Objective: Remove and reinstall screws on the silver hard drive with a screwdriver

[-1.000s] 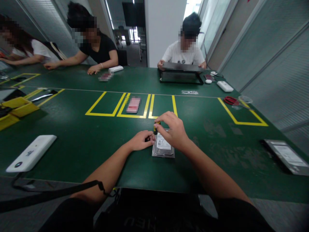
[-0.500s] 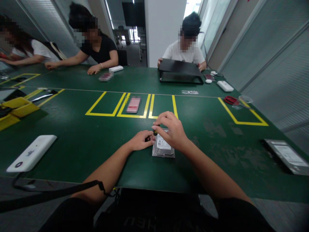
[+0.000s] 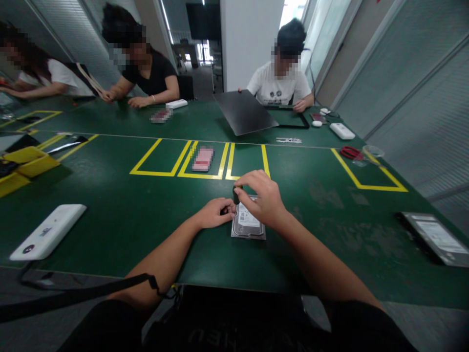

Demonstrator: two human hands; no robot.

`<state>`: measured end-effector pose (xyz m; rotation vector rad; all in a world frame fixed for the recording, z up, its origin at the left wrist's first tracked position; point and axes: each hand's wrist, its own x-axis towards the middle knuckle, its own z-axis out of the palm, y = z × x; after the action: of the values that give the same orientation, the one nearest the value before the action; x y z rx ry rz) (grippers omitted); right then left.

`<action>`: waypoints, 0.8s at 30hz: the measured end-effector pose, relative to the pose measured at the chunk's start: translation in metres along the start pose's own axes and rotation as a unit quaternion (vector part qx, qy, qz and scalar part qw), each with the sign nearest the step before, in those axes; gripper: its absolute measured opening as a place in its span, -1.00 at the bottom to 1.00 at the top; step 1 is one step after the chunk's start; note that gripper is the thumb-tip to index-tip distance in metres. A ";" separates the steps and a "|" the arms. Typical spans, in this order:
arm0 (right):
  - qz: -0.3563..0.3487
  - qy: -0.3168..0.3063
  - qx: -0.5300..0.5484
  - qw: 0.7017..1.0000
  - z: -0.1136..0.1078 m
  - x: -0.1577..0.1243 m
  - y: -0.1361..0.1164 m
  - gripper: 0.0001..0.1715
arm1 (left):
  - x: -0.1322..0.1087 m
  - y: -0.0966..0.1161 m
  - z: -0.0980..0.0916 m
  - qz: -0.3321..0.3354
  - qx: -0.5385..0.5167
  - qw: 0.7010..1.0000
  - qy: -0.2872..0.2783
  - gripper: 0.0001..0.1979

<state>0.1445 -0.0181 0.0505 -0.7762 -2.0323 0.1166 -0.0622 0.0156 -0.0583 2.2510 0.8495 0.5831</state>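
Note:
A hard drive (image 3: pixel 252 230) with a white label lies flat on the green table in front of me. My right hand (image 3: pixel 262 195) reaches over its far part, thumb and fingers closed round the dark handle of a screwdriver (image 3: pixel 236 194), which stands about upright over the drive's far left corner. The screwdriver's tip is hidden. My left hand (image 3: pixel 216 213) rests on the table at the drive's left side, fingers curled in and thumb and fingertips against its edge. Whether those fingertips also touch the screwdriver's shaft, I cannot tell.
Another hard drive (image 3: pixel 437 237) lies at the right. A white power bank-like device (image 3: pixel 49 232) with a cable sits at the left, yellow bins (image 3: pixel 32 164) behind it. Red-handled tool (image 3: pixel 351 152) lies far right. Across the table, a person handles a black panel (image 3: pixel 245 112); others sit left.
My right hand has shifted slightly, its fingers turning on the screwdriver handle; my left hand stays put. Across the table, the person has lifted the black panel off its frame and tilted it leftward.

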 end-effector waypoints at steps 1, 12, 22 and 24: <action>-0.004 0.000 0.004 1.000 0.000 0.000 0.000 -0.87 | 0.000 0.000 0.000 0.000 0.000 1.000 0.000 -0.85; -0.003 -0.004 -0.020 1.000 0.000 -0.001 -0.001 -0.87 | 0.000 0.002 0.000 -0.007 -0.001 1.000 0.000 -0.86; 0.006 -0.003 -0.028 1.000 0.001 -0.001 0.000 -0.86 | 0.000 0.002 -0.001 -0.004 0.000 1.000 -0.004 -0.84; 0.008 -0.004 -0.025 1.000 0.001 -0.001 0.000 -0.86 | 0.000 0.002 -0.001 -0.004 0.000 1.000 -0.003 -0.83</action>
<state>0.1439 -0.0183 0.0496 -0.8248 -2.0433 0.0777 -0.0618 0.0150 -0.0562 2.2476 0.8546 0.5716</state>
